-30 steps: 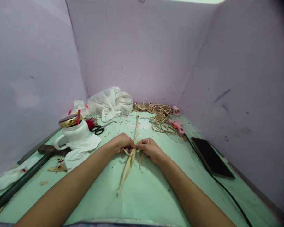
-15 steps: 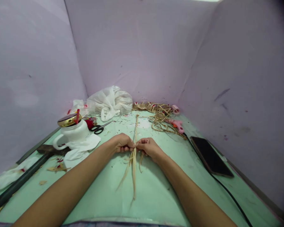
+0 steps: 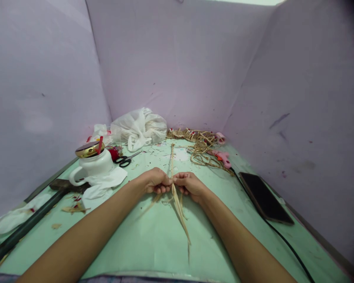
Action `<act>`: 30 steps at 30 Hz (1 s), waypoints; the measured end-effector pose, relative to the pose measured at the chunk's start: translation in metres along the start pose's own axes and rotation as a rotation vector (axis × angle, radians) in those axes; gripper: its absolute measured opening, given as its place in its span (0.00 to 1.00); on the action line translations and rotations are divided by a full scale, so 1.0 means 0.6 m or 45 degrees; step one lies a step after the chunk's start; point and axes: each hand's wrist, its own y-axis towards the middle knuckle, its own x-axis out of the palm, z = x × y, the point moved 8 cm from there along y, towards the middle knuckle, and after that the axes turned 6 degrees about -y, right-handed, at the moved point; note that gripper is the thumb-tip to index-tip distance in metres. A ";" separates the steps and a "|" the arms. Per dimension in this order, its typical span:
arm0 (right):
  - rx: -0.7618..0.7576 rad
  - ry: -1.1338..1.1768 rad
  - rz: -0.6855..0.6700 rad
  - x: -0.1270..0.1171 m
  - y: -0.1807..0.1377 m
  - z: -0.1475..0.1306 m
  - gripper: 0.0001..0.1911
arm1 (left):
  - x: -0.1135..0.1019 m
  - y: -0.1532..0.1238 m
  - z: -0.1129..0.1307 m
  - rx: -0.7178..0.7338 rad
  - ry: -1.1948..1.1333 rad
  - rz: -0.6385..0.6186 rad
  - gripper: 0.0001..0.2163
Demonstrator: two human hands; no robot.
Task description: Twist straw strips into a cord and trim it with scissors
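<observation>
A thin braid of dry, straw-coloured fibre runs from the far part of the green table straight toward me. At its near end my left hand and my right hand meet, each with thumb and fingers pinched on the strands. Below the hands, loose fibre strands fan out over the table, the longest slanting to the right. Curled fingers hide exactly which strands each hand holds.
Left stand a white mug with a gold lid, a hammer, scissors and tissue. A white plastic bag lies behind. Braided cord, a pink glue gun and a phone are at right.
The long loose strand has swung from nearly straight down to slanting right. Both hands stay pinched at the braid's near end. The whole view has shifted slightly.
</observation>
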 end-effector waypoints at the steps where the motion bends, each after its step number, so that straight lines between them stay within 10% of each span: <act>1: -0.005 0.002 -0.018 0.001 -0.001 -0.001 0.04 | -0.001 0.000 0.000 -0.005 0.004 0.013 0.07; 30: 0.060 -0.097 0.023 -0.016 0.001 0.005 0.07 | -0.004 0.001 0.005 0.130 -0.107 0.115 0.07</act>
